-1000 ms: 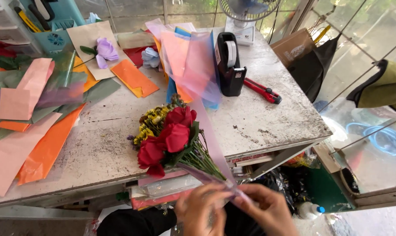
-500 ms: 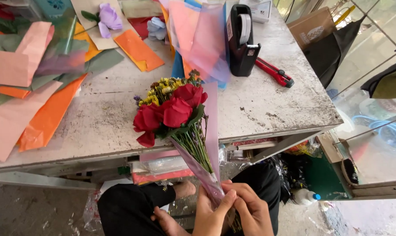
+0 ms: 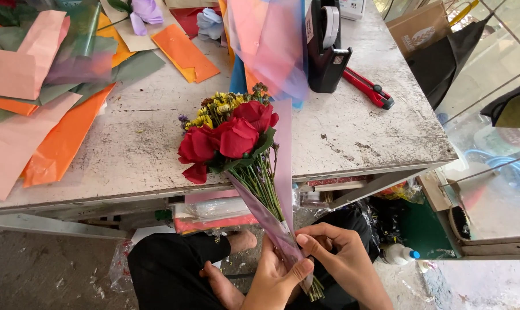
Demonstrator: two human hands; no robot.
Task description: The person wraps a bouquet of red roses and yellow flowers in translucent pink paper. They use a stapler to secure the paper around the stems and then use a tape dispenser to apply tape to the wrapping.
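A small bouquet [image 3: 231,138] of red roses with yellow and purple filler flowers leans over the worn white table's front edge [image 3: 128,189]. A sheet of translucent purple wrapping film [image 3: 283,172] runs along its green stems. My left hand [image 3: 277,278] grips the lower stems and film from below, thumb across them. My right hand [image 3: 340,258] pinches the film against the stems just beside it. The cut stem ends [image 3: 316,294] poke out under my hands.
Orange, pink and green wrapping sheets [image 3: 47,103] cover the table's left. A black tape dispenser [image 3: 326,46] and a red utility knife [image 3: 368,89] lie at the back right. More translucent film [image 3: 268,40] lies behind the bouquet. My black-trousered legs [image 3: 168,270] are below.
The bouquet has been drawn nearer and lower toward my lap, its stems now off the table edge. Both hands have closed more tightly round the film and stems.
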